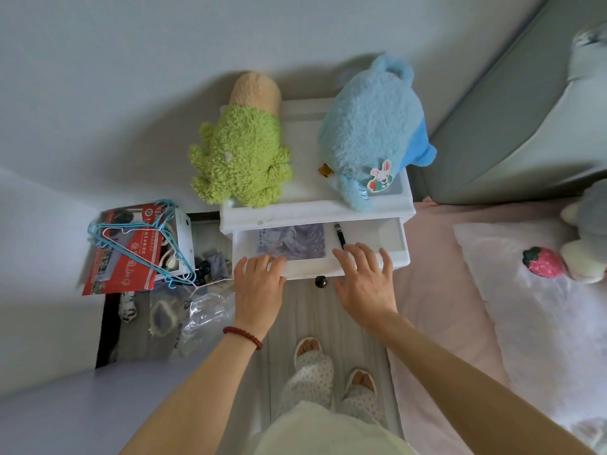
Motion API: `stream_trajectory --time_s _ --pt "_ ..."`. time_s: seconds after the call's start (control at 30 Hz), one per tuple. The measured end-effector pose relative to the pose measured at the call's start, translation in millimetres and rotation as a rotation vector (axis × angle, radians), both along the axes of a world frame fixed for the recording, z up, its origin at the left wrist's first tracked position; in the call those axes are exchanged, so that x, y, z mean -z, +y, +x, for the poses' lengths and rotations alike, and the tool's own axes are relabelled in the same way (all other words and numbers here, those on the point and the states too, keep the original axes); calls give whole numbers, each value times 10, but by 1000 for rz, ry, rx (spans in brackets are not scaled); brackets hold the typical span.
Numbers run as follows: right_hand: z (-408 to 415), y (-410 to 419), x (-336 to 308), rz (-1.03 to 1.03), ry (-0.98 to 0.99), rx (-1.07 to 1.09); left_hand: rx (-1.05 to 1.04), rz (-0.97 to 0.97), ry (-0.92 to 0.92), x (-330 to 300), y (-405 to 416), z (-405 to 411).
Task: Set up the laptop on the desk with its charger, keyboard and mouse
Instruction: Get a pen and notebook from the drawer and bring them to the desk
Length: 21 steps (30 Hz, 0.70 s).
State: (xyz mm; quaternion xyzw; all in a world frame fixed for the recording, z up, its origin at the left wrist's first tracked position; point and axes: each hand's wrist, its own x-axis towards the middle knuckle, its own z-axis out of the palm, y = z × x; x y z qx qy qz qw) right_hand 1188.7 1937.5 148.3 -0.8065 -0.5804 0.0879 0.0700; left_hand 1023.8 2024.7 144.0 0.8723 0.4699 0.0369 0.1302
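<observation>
Plush toys on nightstand: 2, green at 11 o'clock, blue at 1 o'clock | drawer: pulled out, 1 picture and 1 pen contained | left hand, right hand: fingers straight, spread, laid on drawer front edge, nothing gripped | laptop: not seen

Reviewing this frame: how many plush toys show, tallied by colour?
Green plush: 1
Blue plush: 1
Strawberry plush: 1
Grey-and-white plush: 1, at the right edge, partly cut off
Total: 4
</observation>
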Motion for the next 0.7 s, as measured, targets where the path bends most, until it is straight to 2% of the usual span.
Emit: stream_trajectory --time_s 0.03,0.1,0.27,0.47,0.57,0.7 --pt "59 19 16 -137 16 -25 0 -25 13 -4 -5 0" --pt "107 7 83 -237 56 -38 0 -89 40 11 -42 -21" --pt "11 -299 -1 -162 102 -108 -49 -170 -19 -42 -347 -198" --pt "-85 -668 -56 -151 131 -186 -86 -260 -4 -64 -746 -362" --pt "-30 -645 -30 -174 182 -198 -81 -329 -77 -79 -651 -335" --pt "29 -511 55 -202 248 -101 -168 -417 -137 -24 -417 -137"
